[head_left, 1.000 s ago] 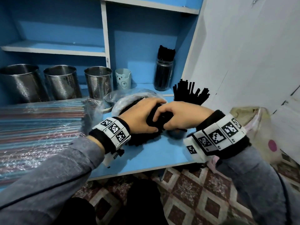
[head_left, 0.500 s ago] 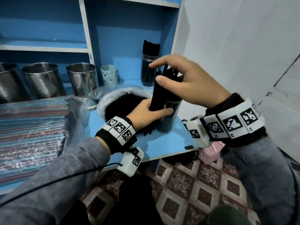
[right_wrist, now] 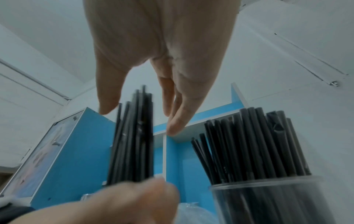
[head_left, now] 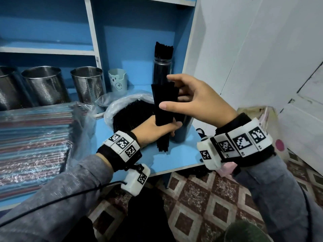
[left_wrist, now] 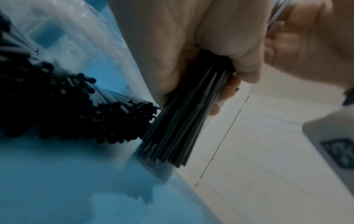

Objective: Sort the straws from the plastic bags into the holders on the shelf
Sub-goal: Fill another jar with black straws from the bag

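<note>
My left hand (head_left: 157,127) grips a bundle of black straws (head_left: 163,109) at its middle and holds it upright, its lower ends on the blue shelf board (head_left: 174,159). My right hand (head_left: 167,92) hovers open round the top of the bundle, thumb and fingers spread and apart from the straws. In the right wrist view the right hand (right_wrist: 139,119) straddles the bundle (right_wrist: 134,144). A clear jar (right_wrist: 268,200) of black straws stands right beside it. In the left wrist view the left hand (left_wrist: 201,60) is wrapped round the bundle (left_wrist: 178,125). An open plastic bag (head_left: 122,105) of black straws lies behind.
At the back of the shelf stands another jar of black straws (head_left: 163,67), with a small pale cup bearing a bear face (head_left: 118,81) and metal perforated holders (head_left: 87,82) (head_left: 43,84) to its left. A wrapped stack of coloured straws (head_left: 35,137) fills the left. A white wall is at the right.
The bundle has come out of the bag and now stands upright on the shelf board. My right hand, which pinched its top half a second ago, has spread its fingers off it.
</note>
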`<move>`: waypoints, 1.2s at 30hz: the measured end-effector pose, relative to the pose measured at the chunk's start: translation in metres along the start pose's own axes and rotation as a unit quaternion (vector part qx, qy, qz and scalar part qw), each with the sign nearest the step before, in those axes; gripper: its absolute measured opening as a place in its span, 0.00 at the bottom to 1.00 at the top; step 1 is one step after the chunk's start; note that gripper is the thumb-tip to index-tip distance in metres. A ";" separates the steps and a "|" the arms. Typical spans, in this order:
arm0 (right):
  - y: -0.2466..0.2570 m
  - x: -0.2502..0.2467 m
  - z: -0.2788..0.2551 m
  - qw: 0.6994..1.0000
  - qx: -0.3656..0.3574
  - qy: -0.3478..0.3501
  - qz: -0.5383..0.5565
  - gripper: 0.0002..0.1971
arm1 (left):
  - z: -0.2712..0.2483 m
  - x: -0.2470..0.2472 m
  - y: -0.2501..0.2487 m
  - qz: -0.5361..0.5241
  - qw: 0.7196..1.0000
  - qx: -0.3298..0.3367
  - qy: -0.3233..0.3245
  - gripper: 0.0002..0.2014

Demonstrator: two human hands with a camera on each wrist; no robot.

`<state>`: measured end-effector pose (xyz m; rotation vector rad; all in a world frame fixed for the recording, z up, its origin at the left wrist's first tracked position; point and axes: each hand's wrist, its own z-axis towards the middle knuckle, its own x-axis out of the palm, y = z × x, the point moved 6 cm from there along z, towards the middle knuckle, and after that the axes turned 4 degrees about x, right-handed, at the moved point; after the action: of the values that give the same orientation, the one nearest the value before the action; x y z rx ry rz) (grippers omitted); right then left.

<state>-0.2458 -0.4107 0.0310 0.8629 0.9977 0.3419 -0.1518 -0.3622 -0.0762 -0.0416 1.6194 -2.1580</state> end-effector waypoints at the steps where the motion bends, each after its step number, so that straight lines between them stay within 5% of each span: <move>1: -0.001 0.000 0.000 1.000 0.003 0.012 0.001 0.34 | 0.000 -0.001 -0.010 0.005 1.000 0.025 0.009 0.13; 7: -0.002 0.017 -0.004 0.993 -0.021 0.119 -0.011 0.20 | 0.007 -0.001 -0.042 0.149 0.979 0.085 0.111 0.13; 9: 0.001 0.013 -0.002 0.996 -0.037 0.081 -0.004 0.11 | 0.010 -0.001 -0.048 0.083 0.989 0.099 0.067 0.12; 12: 0.005 -0.012 0.004 0.999 -0.041 -0.021 0.013 0.10 | 0.014 -0.008 -0.052 -0.023 0.990 0.119 -0.069 0.25; 16: 0.011 -0.047 0.013 0.991 -0.073 -0.096 0.059 0.04 | 0.021 -0.016 -0.044 0.060 0.964 0.133 -0.224 0.40; 18: 0.007 -0.066 0.016 0.983 -0.078 -0.139 0.092 0.04 | 0.032 -0.012 -0.034 0.076 0.969 0.100 -0.211 0.52; 21: -0.007 -0.083 0.026 0.980 -0.043 -0.174 0.086 0.12 | 0.058 -0.001 -0.009 0.054 0.993 0.018 -0.105 0.65; 27: -0.028 -0.095 0.044 0.978 -0.003 -0.207 0.034 0.08 | 0.075 0.000 0.021 0.071 0.996 -0.025 -0.048 0.39; 36: -0.049 -0.054 0.055 0.988 0.047 -0.145 -0.030 0.10 | 0.078 -0.001 0.017 0.085 0.996 -0.018 -0.015 0.36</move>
<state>-0.2338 -0.5009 0.0391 0.9362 0.7717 0.1137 -0.1233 -0.4365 -0.0675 0.0523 1.5850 -1.9911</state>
